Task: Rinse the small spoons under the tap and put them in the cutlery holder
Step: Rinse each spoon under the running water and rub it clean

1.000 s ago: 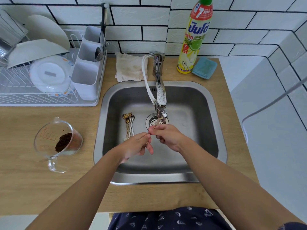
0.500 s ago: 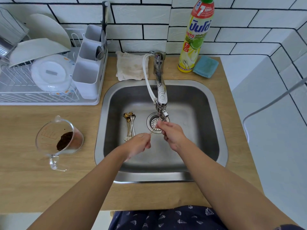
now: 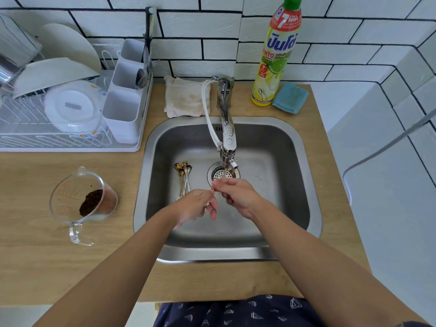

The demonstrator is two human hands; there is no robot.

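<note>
Both hands meet over the steel sink (image 3: 304, 175), just below the tap (image 3: 228, 140) and in front of the drain. My left hand (image 3: 197, 205) and my right hand (image 3: 238, 195) pinch one small spoon (image 3: 213, 193) between them; most of it is hidden by fingers. Water runs from the spout onto the fingertips. Several dirty small spoons (image 3: 183, 178) lie bunched on the sink floor, left of the drain. The white cutlery holder (image 3: 125, 100) stands on the dish rack at the left, with a few utensils in its rear compartments.
The dish rack (image 3: 59, 138) holds plates and a lidded bowl. A glass measuring jug (image 3: 82, 204) with brown grounds sits on the wooden counter left of the sink. A cloth (image 3: 184, 96), a dish soap bottle (image 3: 276, 55) and a blue sponge (image 3: 290, 98) line the back wall.
The hands drew slightly apart half a second ago, showing the spoon between them, then closed together again a little nearer the tap stream.
</note>
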